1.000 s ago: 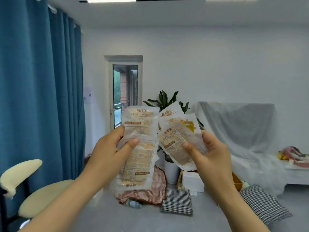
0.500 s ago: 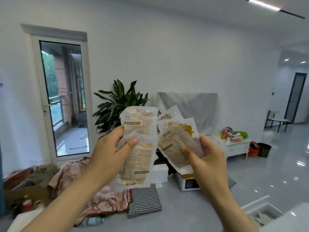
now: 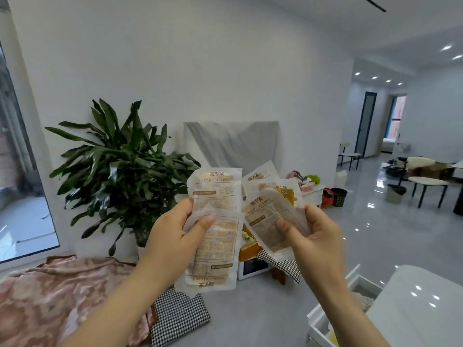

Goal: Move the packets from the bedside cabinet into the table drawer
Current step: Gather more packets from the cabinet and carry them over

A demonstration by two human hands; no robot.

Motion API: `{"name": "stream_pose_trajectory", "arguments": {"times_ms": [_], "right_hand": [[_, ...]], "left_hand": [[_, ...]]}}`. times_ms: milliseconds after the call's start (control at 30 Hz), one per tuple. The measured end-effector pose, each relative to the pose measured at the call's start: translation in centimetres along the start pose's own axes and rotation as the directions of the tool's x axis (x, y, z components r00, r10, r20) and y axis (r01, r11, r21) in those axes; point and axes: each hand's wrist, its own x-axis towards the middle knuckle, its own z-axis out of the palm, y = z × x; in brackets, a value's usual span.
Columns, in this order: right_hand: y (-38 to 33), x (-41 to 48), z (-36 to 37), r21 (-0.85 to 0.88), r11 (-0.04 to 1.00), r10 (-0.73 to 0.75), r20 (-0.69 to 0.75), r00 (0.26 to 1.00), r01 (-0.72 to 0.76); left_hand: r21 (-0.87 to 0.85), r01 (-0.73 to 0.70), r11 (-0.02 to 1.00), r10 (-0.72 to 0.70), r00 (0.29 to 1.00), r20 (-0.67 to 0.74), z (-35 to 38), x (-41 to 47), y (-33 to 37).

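My left hand (image 3: 172, 236) grips two white-and-orange hand-warmer packets (image 3: 215, 231), one above the other, held up in front of me. My right hand (image 3: 315, 236) pinches a fanned bunch of several similar packets (image 3: 270, 199), thumb on the front one. At the lower right stands a white table (image 3: 416, 306) with its white drawer (image 3: 323, 321) pulled open; the drawer holds some items I cannot make out. The bedside cabinet is not in view.
A large potted plant (image 3: 120, 166) stands at the wall. A pink blanket (image 3: 50, 296) and a checkered cushion (image 3: 178, 319) lie on the grey floor. Boxes (image 3: 250, 264) sit ahead. Beyond, a covered sofa (image 3: 233, 144), a low white cabinet (image 3: 313, 192) and stools (image 3: 428, 186).
The view has swung right: the blue curtain and glass door have left the frame and the white table with its open drawer has come in. Both hands hold the packets as before.
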Motion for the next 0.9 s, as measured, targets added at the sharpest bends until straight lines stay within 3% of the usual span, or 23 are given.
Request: {"name": "stream_pose_trajectory", "arguments": {"times_ms": [467,900], "right_hand": [[13.5,11.0,5.1,-0.206,0.966,0.12,-0.189,0.975,-0.159],[23.5,17.6,11.5,-0.3,0.879,0.218,-0.438,0.872,-0.371]], "left_hand": [[-0.144,0.025,0.989,-0.006,0.991,0.131,9.5,15.6,-13.6],[-0.207,0.067,0.976,0.025,0.91,0.415,17.2,30.2,-26.0]]}}
